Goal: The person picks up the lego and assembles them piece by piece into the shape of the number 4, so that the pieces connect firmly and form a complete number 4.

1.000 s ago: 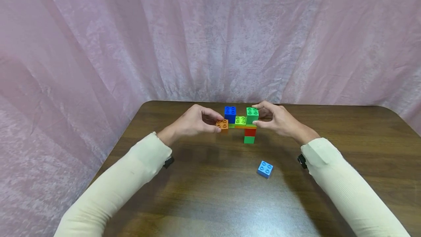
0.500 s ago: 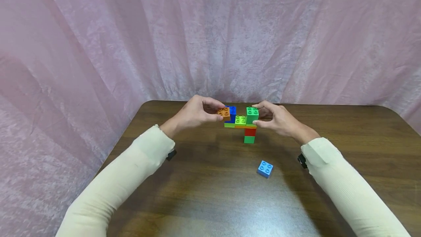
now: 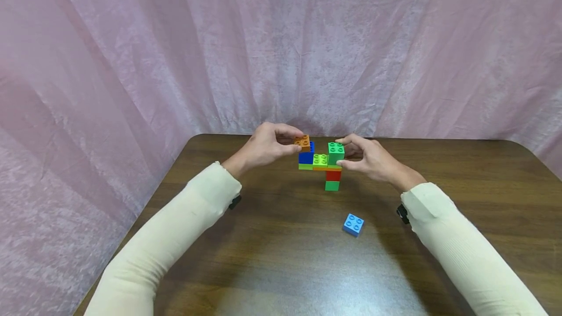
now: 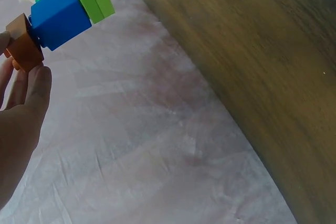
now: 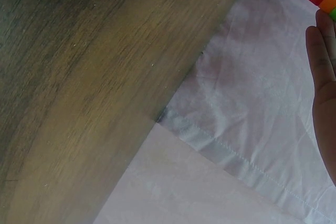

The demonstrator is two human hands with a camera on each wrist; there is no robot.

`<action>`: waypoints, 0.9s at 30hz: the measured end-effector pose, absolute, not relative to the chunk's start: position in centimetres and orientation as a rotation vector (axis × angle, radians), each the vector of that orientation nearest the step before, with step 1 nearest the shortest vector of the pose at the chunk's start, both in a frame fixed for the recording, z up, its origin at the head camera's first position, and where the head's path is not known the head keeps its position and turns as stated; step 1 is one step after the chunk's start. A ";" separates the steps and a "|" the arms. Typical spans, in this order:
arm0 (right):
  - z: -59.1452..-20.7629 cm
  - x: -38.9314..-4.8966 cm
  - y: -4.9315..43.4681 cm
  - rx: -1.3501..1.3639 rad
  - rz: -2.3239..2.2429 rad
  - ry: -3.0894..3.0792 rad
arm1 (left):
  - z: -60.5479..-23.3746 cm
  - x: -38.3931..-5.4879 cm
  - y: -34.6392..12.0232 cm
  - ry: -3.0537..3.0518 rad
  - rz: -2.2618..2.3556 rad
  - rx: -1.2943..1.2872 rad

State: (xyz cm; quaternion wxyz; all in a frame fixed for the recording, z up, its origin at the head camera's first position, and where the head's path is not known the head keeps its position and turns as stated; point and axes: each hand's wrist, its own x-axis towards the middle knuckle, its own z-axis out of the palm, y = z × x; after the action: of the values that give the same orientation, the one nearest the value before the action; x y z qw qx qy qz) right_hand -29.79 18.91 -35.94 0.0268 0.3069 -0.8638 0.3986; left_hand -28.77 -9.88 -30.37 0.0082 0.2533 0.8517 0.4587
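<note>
My left hand (image 3: 269,145) pinches an orange two-by-two brick (image 3: 303,143) between thumb and fingers. It is over the dark blue brick (image 3: 306,158) at the structure's left end. In the left wrist view the orange brick (image 4: 25,48) sits against the blue brick's studded side (image 4: 60,17), slightly askew; whether it is pressed down I cannot tell. On the right, my right hand (image 3: 371,161) grips the tall green brick (image 3: 336,153). Lime pieces (image 3: 320,160) and a thin orange layer run between. Below stand a red brick (image 3: 333,175) and a lower green brick (image 3: 332,186).
A loose light blue brick (image 3: 353,225) lies on the wooden table (image 3: 281,257), nearer to me than the structure. Pink curtain (image 3: 281,52) hangs behind the table's far edge and along the left side.
My left hand has lifted the orange brick from the structure's left side up and rightward, onto or just over the dark blue brick. My right hand has stayed at the green brick.
</note>
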 end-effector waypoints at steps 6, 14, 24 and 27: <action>-36.0 -29.8 18.9 0.962 1.221 -2.671 | -30.5 -29.0 -9.7 2.670 1.430 0.778; -35.9 -29.8 18.9 0.964 1.230 -2.665 | -30.8 -29.3 -9.5 2.709 1.398 0.887; -36.0 -29.8 18.9 0.968 1.245 -2.651 | -31.5 -29.5 -9.3 2.751 1.330 0.967; -36.0 -29.8 18.9 0.965 1.249 -2.652 | -31.7 -29.5 -9.3 2.762 1.293 0.984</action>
State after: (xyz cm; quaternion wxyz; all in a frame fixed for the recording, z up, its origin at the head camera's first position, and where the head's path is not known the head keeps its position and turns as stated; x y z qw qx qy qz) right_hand -29.77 18.94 -36.04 0.0277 0.3125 -0.8590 0.4045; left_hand -29.51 -9.28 -31.70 -0.0312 0.3069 0.8615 0.4034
